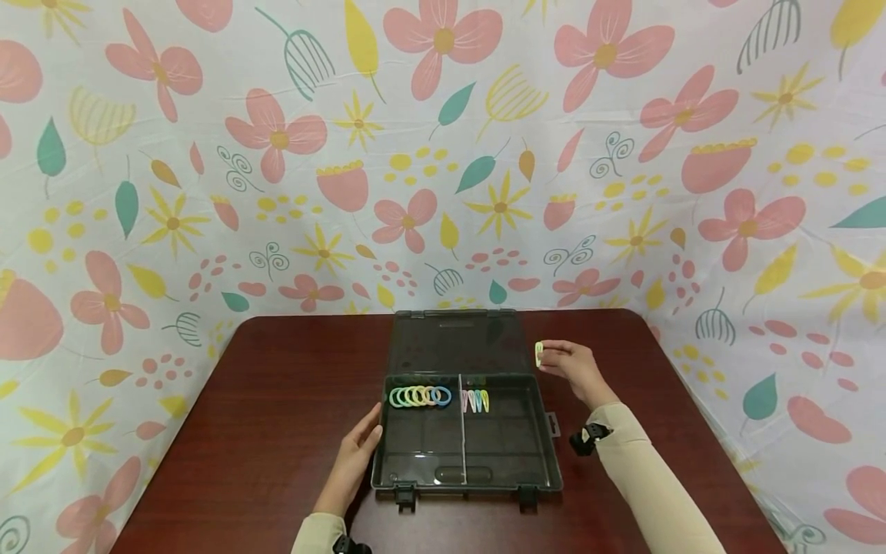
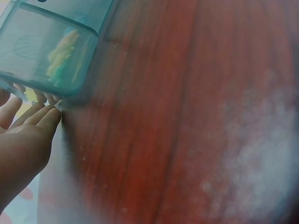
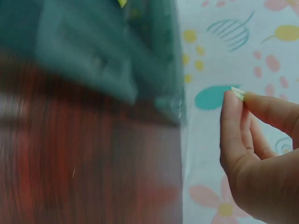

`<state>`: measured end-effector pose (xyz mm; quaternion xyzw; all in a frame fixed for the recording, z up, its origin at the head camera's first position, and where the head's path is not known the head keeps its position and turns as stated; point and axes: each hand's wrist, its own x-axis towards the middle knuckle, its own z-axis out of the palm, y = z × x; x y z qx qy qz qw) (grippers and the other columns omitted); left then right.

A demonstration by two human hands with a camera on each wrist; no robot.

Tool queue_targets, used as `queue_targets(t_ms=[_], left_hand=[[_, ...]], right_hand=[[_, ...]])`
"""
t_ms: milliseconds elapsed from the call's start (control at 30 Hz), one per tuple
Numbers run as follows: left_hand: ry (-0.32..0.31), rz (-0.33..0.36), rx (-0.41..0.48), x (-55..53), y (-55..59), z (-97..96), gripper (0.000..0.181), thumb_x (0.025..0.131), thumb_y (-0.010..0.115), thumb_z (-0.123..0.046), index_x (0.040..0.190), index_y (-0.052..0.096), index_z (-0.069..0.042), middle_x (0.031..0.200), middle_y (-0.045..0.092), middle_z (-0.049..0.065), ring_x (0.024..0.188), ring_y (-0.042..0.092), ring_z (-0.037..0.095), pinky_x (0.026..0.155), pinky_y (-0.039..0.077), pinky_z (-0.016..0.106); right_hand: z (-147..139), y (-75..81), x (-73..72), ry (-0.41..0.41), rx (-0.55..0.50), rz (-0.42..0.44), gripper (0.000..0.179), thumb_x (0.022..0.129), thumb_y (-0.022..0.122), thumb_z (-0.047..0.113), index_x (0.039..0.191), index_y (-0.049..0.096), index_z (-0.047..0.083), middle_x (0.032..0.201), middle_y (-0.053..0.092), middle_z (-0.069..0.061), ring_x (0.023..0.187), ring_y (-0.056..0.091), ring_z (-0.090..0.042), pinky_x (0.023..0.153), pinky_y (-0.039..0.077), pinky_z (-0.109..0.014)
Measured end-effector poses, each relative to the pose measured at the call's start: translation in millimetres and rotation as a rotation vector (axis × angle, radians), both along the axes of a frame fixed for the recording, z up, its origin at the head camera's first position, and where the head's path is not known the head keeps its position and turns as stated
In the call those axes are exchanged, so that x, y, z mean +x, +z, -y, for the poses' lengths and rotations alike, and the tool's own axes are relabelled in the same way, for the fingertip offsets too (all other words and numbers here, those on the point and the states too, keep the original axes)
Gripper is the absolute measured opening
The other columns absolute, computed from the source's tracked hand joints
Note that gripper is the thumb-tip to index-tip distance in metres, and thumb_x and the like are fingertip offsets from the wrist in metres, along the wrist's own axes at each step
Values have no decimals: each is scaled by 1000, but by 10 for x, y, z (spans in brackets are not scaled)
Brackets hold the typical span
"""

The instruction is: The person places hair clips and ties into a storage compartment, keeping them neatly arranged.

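Note:
A dark see-through plastic case (image 1: 429, 454) lies on the table with its lid (image 1: 457, 342) folded back. In its left compartment, a row of overlapping coloured hair ties (image 1: 420, 396) sits near the back. Several snap hair clips (image 1: 477, 401), in pink, white, blue and yellow, line the divider in the right compartment. Past the case's back right corner, my right hand (image 1: 571, 368) pinches a pale yellow-green hair clip (image 1: 538, 354) between thumb and fingertips, held in the air. My left hand (image 1: 353, 462) touches the case's left wall with fairly straight fingers.
A divider (image 1: 462, 438) splits the case. Two latches (image 1: 405, 496) stick out at its front, and a handle-like tab (image 1: 553, 425) on its right side. The brown wooden table (image 1: 277, 431) meets a flower-printed cloth (image 1: 429, 154) at the back and sides.

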<state>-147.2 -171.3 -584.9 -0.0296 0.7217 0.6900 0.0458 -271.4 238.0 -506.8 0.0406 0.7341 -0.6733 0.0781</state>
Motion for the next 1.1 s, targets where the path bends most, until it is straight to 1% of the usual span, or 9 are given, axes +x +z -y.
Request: queue_targets(t_ms=[100,267,400,533,800,933,1033,1100], left_hand=[[-4,2,-4,-1,-10,-3,52,101,52,-17,150,36,-13,154,30,14,142,21,35,111,23,55],[-5,-6,3,-5,-15,-10,52,101,52,-16,150,36,-11,154,30,14,142,22,35,111,23,55],[-1,-8,13,-13,-13,-6,51,101,52,-16,149,37,-11,154,31,14,142,22,34,112,22,53],[-2,-8,6,-13,-13,-2,51,101,52,-16,149,37,-12,154,31,14,142,22,34,112,22,53],[3,-26,19,-14,-34,-6,50,100,52,-13,148,38,-9,152,33,15,141,25,32,112,23,51],[2,-29,16,-10,-36,-7,49,101,51,-13,148,38,-8,152,33,16,141,25,34,112,24,52],[-3,-33,14,-9,-33,-2,50,101,51,-13,149,38,-8,152,32,17,141,24,35,112,23,53],[-2,-26,21,-9,-27,2,50,101,51,-13,149,38,-9,153,32,16,141,24,33,112,23,52]], right_hand=[[107,26,26,20,-2,27,44,93,62,4,133,49,-9,107,64,-11,87,67,-14,88,53,-39],[294,34,71,51,12,61,42,92,62,2,130,51,-11,107,64,-16,86,68,-17,89,51,-42],[448,-7,107,60,36,86,38,91,62,1,126,54,-11,108,62,-19,85,68,-19,88,52,-44],[583,-57,156,57,57,109,33,89,63,-1,120,58,-12,104,63,-20,82,68,-21,86,53,-45],[765,-149,244,8,131,139,25,85,68,-3,109,64,-12,92,66,-18,75,69,-22,78,56,-44],[820,-188,266,-8,158,143,24,85,67,-6,107,64,-14,92,66,-21,75,69,-25,75,57,-42],[860,-208,264,-34,180,140,22,84,67,-7,105,64,-14,93,66,-23,74,69,-26,72,58,-40],[883,-222,260,-48,206,139,21,84,66,-8,104,65,-14,93,65,-24,72,69,-26,70,58,-40]])
